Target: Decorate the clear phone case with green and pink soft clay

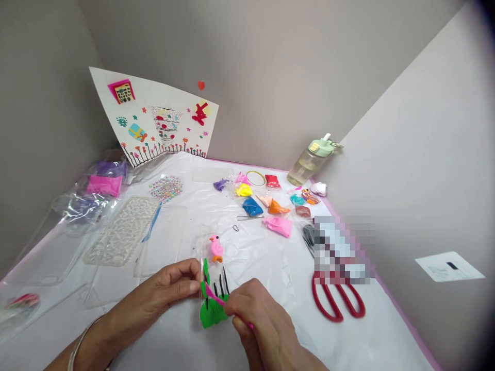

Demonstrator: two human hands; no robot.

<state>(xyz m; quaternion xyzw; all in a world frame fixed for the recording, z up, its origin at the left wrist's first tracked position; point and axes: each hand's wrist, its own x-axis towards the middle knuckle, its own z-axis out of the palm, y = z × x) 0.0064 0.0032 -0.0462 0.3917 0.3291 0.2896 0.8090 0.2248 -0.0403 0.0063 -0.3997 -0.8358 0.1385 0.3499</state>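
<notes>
A clear phone case (211, 268) lies on the white table cover, decorated with green clay grass (211, 312), black stems and a pink clay bird (216, 249). My left hand (170, 291) pinches the case's left edge with closed fingers. My right hand (263, 322) grips a thin pink tool (214, 296), whose tip rests on the green clay.
Red-handled scissors (338, 304) lie to the right. Small bags of coloured clay (270, 206) sit behind, near a green-capped bottle (311, 159). Clear cases (124, 229), a gem sticker sheet (166, 187) and plastic bags (96, 190) are at left. A decorated paper (154, 121) leans on the wall.
</notes>
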